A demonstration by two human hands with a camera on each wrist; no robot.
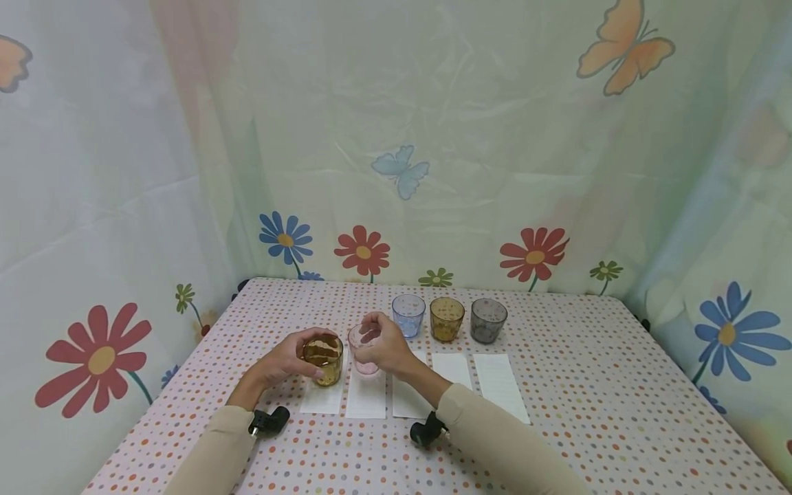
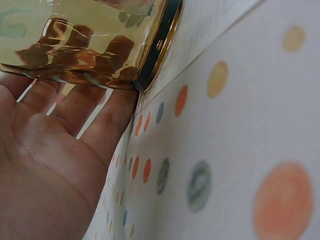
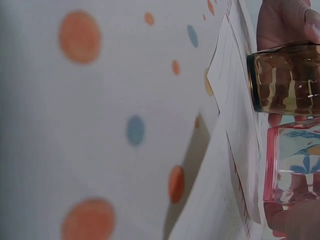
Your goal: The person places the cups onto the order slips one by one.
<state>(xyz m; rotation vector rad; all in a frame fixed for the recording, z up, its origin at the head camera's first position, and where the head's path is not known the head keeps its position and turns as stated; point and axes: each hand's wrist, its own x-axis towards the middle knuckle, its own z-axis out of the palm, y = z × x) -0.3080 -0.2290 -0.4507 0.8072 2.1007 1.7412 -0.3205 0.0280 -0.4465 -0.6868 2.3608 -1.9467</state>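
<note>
My left hand (image 1: 287,361) grips a brown-amber glass tumbler (image 1: 331,372), thumb on its near side and fingers round the far side. In the left wrist view the fingers show beneath the amber tumbler (image 2: 85,55), whose base is close to the white paper. Just right of it, a clear pink glass tumbler (image 1: 365,367) is held by my right hand (image 1: 388,349). The right wrist view has the pink tumbler (image 3: 292,162) beside the amber one (image 3: 287,82), with their sides close together. Part of the right hand (image 3: 300,221) is cut off by that view's edge.
Behind and right of my hands stand a blue glass (image 1: 408,323), an amber glass (image 1: 447,324) and a grey glass (image 1: 488,326) in a row. Several white paper strips, including one at the right (image 1: 501,388), lie on the dotted tablecloth (image 1: 594,405). A flowered curtain (image 1: 458,206) surrounds the table.
</note>
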